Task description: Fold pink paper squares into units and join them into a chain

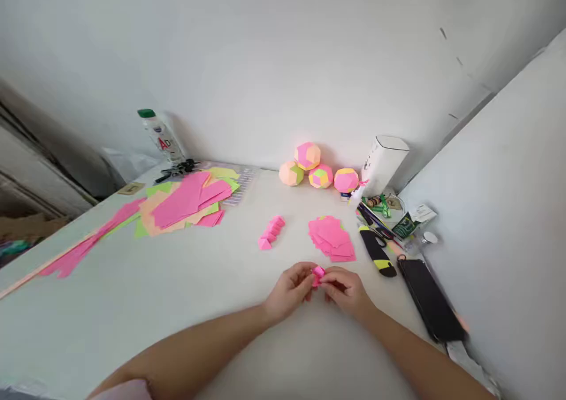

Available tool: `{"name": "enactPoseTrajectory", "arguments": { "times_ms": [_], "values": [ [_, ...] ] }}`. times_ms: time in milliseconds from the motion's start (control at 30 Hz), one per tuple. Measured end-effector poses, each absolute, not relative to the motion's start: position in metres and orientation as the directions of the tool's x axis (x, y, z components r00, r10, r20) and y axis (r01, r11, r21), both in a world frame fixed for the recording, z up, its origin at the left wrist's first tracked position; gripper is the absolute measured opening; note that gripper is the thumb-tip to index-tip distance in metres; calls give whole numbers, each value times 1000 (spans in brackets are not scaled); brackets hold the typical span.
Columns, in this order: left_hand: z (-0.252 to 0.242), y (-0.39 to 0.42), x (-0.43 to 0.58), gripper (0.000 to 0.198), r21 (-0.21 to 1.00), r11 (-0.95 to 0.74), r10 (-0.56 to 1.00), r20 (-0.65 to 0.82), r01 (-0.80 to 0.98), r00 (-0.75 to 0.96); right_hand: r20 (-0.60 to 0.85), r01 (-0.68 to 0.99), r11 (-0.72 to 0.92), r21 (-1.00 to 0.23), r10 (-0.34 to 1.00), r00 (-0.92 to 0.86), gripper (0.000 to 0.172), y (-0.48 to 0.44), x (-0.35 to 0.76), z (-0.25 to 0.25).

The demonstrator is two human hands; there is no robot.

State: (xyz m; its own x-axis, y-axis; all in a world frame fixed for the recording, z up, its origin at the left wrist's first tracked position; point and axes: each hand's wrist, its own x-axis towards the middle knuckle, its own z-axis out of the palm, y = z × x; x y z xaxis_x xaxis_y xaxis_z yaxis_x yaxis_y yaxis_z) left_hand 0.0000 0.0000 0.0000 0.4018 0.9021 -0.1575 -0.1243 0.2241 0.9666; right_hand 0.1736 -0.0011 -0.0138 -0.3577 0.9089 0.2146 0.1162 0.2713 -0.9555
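My left hand [289,291] and my right hand [347,291] meet over the white table [132,306], fingers pinched together on a small folded pink paper piece [318,273]. Just beyond them lies a loose stack of pink paper squares [331,239]. To its left is a row of folded pink paper units [271,232]. Several pink, orange and green paper polyhedron balls [316,167] sit against the back wall.
A spread of pink, orange and green paper sheets [188,202] lies at back left, with pink strips [84,244] trailing left. A green-capped bottle [161,136] stands behind. At right are a white container [382,164], black-and-yellow scissors [378,250], a black case [431,300] and small clutter by the wall.
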Motion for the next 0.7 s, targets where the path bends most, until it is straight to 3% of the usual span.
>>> {"name": "enactPoseTrajectory", "arguments": {
  "times_ms": [467,600,700],
  "values": [
    [-9,-2,-4,38,993,110,875,-72,-51,479,-10,43,2,-999,963,-268,16,-3,172,-15],
    [-11,-2,-4,38,993,107,889,-70,-57,452,18,100,48,-994,959,-284,24,-4,170,-12],
    [-13,-2,-4,37,997,61,887,-36,-40,461,69,220,149,-964,939,-337,10,-4,169,-8]
  ]
}}
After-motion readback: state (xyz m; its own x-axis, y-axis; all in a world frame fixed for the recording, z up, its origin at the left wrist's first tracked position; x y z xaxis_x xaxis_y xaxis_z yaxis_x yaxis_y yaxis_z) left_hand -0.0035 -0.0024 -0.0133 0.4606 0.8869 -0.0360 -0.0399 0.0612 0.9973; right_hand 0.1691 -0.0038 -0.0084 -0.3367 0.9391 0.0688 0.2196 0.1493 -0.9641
